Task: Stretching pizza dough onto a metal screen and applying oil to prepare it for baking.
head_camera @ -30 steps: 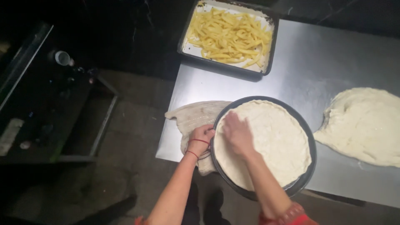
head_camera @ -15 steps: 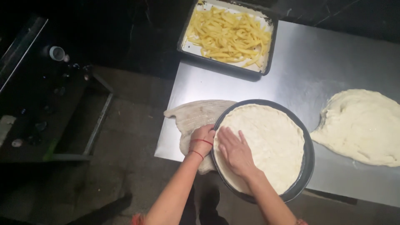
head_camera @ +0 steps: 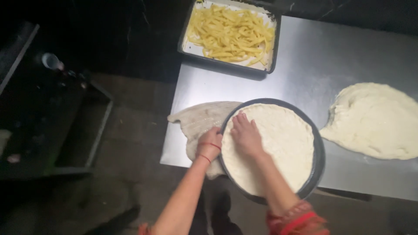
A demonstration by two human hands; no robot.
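Your right hand [head_camera: 246, 135] lay spread flat on the dough [head_camera: 278, 148]; left hand [head_camera: 210, 146] gripped the round pan [head_camera: 320, 161] rim. Dough looked soft, tear-prone: lift by the stiff rim.

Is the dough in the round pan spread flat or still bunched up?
Spread flat: the dough covers nearly the whole pan, with the right hand pressing it.
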